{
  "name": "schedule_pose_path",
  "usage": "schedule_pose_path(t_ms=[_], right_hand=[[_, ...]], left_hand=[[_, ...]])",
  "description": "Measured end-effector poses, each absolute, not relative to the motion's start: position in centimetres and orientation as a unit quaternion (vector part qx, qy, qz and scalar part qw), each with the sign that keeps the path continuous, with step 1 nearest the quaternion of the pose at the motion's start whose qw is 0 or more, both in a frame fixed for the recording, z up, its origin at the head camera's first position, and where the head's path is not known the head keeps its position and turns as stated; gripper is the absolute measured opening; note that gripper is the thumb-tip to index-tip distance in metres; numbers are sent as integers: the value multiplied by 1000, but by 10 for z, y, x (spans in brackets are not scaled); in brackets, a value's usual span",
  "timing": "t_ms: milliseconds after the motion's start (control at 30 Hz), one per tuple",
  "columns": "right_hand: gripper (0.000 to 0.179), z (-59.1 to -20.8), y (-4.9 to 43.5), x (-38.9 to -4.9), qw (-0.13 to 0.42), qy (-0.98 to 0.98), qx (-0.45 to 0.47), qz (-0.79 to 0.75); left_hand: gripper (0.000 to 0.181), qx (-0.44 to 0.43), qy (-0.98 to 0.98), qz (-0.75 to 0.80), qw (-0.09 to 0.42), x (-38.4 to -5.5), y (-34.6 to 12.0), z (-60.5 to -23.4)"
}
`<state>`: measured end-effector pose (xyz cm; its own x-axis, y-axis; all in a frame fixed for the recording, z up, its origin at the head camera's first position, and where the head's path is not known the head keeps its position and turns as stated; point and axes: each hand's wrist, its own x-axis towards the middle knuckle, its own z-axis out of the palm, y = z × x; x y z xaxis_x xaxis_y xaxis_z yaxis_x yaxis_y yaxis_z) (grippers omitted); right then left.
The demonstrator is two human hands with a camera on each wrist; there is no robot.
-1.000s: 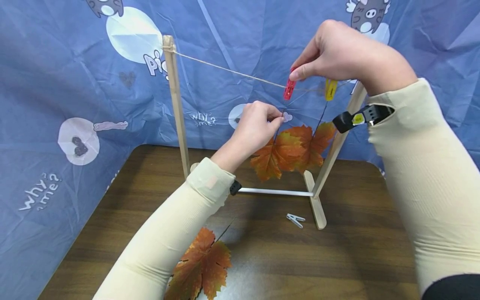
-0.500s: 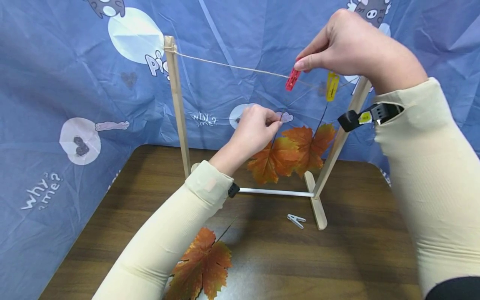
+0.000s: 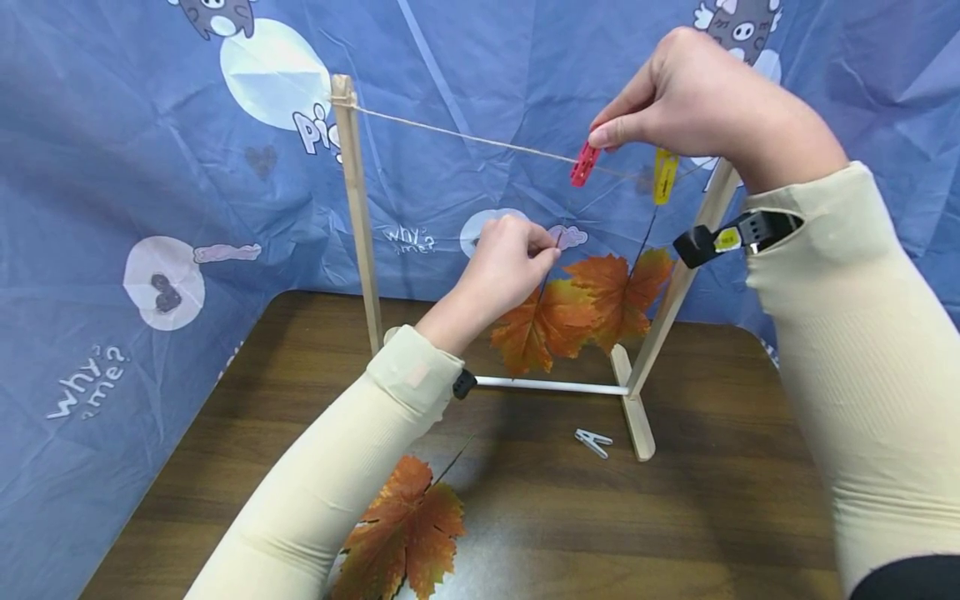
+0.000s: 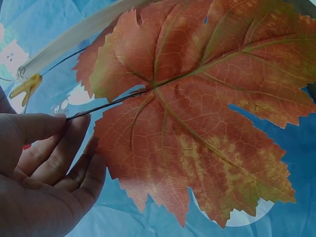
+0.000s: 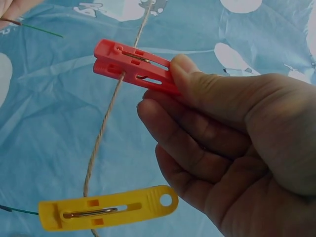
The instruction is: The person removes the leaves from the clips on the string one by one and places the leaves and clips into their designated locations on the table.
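Note:
My left hand (image 3: 513, 258) pinches the thin dark stem of an orange artificial maple leaf (image 4: 197, 118), which hangs below the fingertips. Up on the twine (image 3: 465, 137), my right hand (image 3: 705, 104) pinches the handle end of a red clothespin (image 3: 585, 164). In the right wrist view the red clothespin (image 5: 133, 66) sits across the twine, and the held leaf's green stem tip (image 5: 44, 30) is apart from it. Beside it a yellow clothespin (image 3: 664, 177) grips the twine and the stem of a second leaf (image 3: 626, 292), which the held leaf partly overlaps.
The twine runs between two wooden posts (image 3: 356, 208), joined low down by a white rod (image 3: 547, 385). On the brown table (image 3: 712, 500) lie a white clothespin (image 3: 594, 442) and another orange leaf (image 3: 405, 529), partly behind the left sleeve. A blue printed cloth (image 3: 450, 50) hangs behind.
The left hand has lowered slightly and shifted left with its leaf, away from the red clothespin. The right hand and red clothespin have risen a little and moved slightly right.

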<state>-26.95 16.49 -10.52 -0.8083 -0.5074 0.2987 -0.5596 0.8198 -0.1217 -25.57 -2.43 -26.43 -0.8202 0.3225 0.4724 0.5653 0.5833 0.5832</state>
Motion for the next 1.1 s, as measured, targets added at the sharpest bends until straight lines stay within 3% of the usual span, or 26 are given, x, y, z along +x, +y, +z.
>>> schedule_pose_path(t_ms=[1100], right_hand=[[36,-96,175,-267,140,-948,237,156]], left_hand=[[12,-258,-880,-370,147,-255,-29,-267]])
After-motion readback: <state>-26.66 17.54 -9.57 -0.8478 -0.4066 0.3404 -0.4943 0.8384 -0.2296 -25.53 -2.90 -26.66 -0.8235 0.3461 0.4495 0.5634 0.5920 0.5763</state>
